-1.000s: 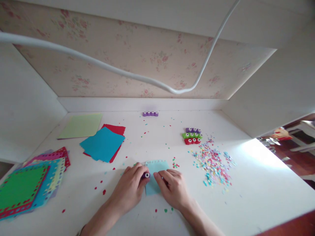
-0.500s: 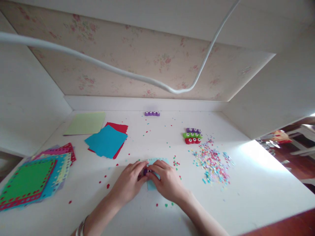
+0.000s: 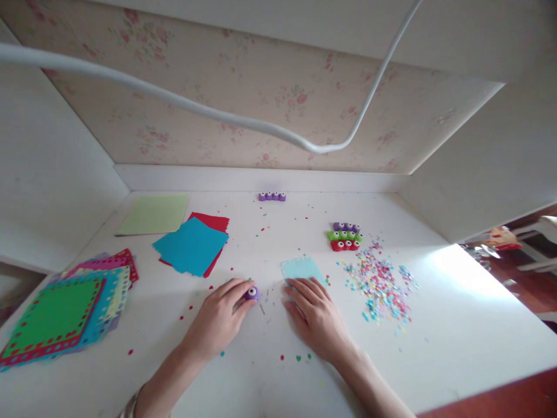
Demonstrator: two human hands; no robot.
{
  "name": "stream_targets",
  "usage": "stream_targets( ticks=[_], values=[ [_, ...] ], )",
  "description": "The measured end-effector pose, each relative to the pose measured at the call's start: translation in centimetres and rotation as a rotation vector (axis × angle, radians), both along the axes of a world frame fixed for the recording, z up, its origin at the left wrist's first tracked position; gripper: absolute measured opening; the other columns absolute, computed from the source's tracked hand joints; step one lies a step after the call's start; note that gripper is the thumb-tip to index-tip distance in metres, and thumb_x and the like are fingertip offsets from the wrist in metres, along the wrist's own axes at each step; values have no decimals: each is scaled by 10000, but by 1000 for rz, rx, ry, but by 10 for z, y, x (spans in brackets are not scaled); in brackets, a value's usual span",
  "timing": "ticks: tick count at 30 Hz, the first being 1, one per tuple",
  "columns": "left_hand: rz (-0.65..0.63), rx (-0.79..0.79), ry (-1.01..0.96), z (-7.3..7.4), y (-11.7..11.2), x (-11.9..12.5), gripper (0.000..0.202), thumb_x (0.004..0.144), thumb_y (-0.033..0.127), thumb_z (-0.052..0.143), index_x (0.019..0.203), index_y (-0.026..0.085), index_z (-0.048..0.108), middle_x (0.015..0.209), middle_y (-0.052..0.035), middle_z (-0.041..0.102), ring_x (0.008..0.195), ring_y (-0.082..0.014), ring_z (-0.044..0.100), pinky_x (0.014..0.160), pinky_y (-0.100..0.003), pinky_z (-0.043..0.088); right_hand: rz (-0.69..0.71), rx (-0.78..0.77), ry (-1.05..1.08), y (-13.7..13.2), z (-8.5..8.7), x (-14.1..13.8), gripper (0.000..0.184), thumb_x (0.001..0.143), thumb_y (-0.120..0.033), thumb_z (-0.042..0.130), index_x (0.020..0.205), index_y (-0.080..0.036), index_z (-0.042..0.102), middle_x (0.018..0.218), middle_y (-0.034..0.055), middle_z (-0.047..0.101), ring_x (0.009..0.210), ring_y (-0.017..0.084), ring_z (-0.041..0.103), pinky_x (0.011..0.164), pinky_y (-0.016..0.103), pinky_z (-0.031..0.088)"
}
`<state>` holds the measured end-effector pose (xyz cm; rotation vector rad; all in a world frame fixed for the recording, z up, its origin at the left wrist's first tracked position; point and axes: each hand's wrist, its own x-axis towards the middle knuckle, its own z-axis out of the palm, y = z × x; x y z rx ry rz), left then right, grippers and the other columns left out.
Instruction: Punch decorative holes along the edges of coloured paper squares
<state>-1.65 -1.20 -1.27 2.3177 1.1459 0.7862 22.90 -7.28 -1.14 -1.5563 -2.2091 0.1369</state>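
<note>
My left hand point(image 3: 221, 316) is closed around a small purple craft punch point(image 3: 252, 292), with its white and black button facing up. A pale blue sheet of paper point(image 3: 304, 267) lies to the right of the punch, with small punched holes along its upper left edges. Over the near part of that sheet rests my right hand point(image 3: 317, 316), fingers stretched out on top and the thumb apart. The fingers hide the sheet's near edge. Punch and paper are apart.
Rows of purple, green and red punches point(image 3: 346, 236) stand at right beside heaped confetti point(image 3: 383, 281). More purple punches point(image 3: 272, 197) line the back. Blue paper point(image 3: 191, 247), pale green paper point(image 3: 152, 215) and punched sheets point(image 3: 56, 316) lie at left. A white cable point(image 3: 243, 121) hangs in front.
The pale blue sheet has moved right and away from me under my right hand. The purple punch has come off the paper and stays in my left hand. My hands have separated.
</note>
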Motion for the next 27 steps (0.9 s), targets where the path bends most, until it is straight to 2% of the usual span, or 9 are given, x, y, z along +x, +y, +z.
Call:
stream_targets(
  ticks=[4,9,12,15,18,22,24,27],
  values=[
    [77,-18,-56,4,4,-4,256,938,305,580,1181,231,616,1129,-61,688,984,-202,687,886,-335,570,-6,21,99,-1,1,-1,329,974,-190,479,1285,-227,580,1288,86,651,1187,237,593,1045,479,471],
    [74,-95,-127,5,2,1,220,940,300,575,1149,239,607,1106,-40,690,888,-160,701,827,-290,582,-253,104,162,6,-4,15,264,965,-204,490,1189,-199,630,1186,106,687,1119,267,599,946,470,524],
    [90,-119,-148,8,0,2,204,932,305,592,1126,242,608,1064,-31,706,847,-158,703,782,-286,589,-287,63,91,9,-9,22,218,955,-213,510,1091,-207,680,1157,100,698,1066,292,607,903,498,525],
    [95,-137,-169,10,-3,4,213,921,310,614,1126,251,601,1008,-16,723,811,-154,708,741,-272,595,-248,25,83,7,-7,16,201,950,-226,530,1064,-222,695,1142,90,707,1029,299,620,888,521,513],
    [66,-104,-167,10,-9,7,267,916,320,628,1170,257,575,1007,-13,729,801,-151,712,742,-267,600,-180,-27,218,4,10,-1,255,959,-255,527,1179,-226,652,1183,99,692,1077,281,620,927,492,511],
    [-62,95,-114,5,-18,13,338,960,294,560,1292,249,509,1087,-48,719,912,-169,713,837,-295,593,125,-253,452,4,41,-26,413,956,-288,559,1367,-262,532,1346,79,607,1204,214,585,1005,362,501],
    [-97,168,-87,2,-21,15,363,982,267,514,1343,242,474,1106,-61,716,960,-178,707,857,-301,589,205,-321,531,7,50,-34,366,962,-271,556,1326,-294,578,1309,48,637,1153,186,623,984,320,511],
    [-73,195,-71,-2,-22,16,393,983,295,515,1363,225,447,1103,-76,714,955,-188,710,839,-306,596,176,-370,615,12,53,-36,252,960,-244,561,1169,-304,687,1146,12,719,1043,164,677,926,285,536]
  ],
)
